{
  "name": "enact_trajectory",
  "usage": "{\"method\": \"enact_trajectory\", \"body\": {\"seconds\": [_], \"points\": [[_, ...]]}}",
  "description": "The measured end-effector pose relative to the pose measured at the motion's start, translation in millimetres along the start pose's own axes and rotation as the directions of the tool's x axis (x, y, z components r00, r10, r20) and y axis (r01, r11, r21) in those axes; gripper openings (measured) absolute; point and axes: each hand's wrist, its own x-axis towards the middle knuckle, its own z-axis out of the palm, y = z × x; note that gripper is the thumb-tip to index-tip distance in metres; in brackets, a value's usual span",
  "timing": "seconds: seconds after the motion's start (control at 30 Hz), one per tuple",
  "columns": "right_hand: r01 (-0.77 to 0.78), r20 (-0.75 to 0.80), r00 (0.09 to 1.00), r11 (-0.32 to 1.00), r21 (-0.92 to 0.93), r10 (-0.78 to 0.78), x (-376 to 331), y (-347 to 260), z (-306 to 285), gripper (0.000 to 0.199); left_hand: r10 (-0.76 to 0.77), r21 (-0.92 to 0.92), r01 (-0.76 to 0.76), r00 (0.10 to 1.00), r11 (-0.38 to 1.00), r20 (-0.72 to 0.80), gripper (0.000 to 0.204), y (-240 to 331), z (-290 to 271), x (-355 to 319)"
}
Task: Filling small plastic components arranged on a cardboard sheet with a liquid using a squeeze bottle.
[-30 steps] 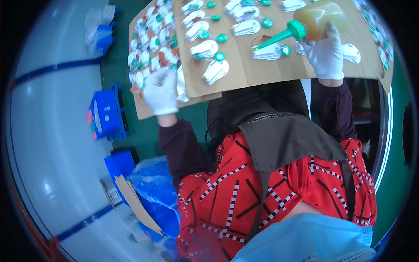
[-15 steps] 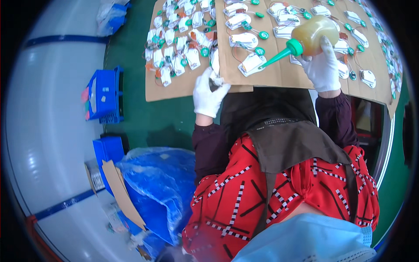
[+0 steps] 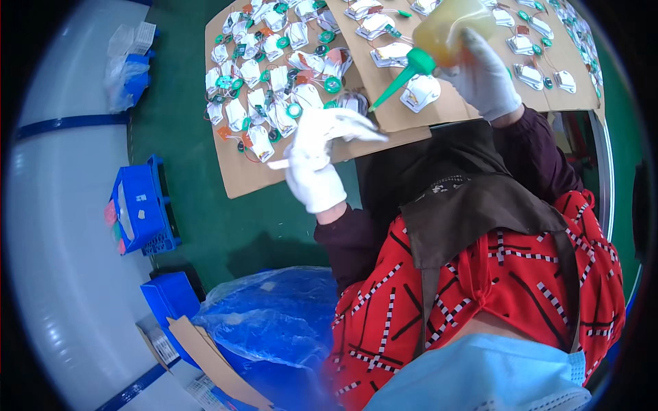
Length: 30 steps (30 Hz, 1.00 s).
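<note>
Many white pieces lie on the cardboard, above which your right hand is wrapped around the yellowish bottle, its green nozzle slanting down, while at the cardboard's near edge your left hand is blurred, so its grip I cannot tell.

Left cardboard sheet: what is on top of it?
White pieces, green discs and orange bits lie on the cardboard sheet. Part is covered by the left hand; whatever is underneath cannot be seen.
</note>
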Motion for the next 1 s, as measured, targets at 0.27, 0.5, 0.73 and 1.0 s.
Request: {"method": "enact_trajectory", "body": {"seconds": [0.27,0.5,0.73,1.0], "points": [[0.041,-0.223,0.97,0.97,-0.241,-0.097,6.7,17.3,51.8,0.042,-0.11,-0.049,0.118,0.985,0.992,0.134,0.047,25.4,46.1,8.8],[-0.074,-0.305,0.952,0.946,-0.315,-0.027,3.3,-14.3,30.4,0.037,0.025,0.116,-0.079,0.914,0.99,0.405,0.042,-10.2,69.7,6.5],[0.037,-0.349,0.932,0.983,-0.178,-0.098,-29.5,-59.7,-0.2,0.043,0.171,0.704,-0.509,0.851,0.496,0.496,0.032,-48.5,153.0,-7.5],[0.153,-0.246,0.956,0.987,-0.057,-0.162,-65.0,-111.2,-42.8,0.047,0.267,0.654,-0.694,0.72,0.301,0.641,0.023,-93.0,225.1,-18.9]]}}
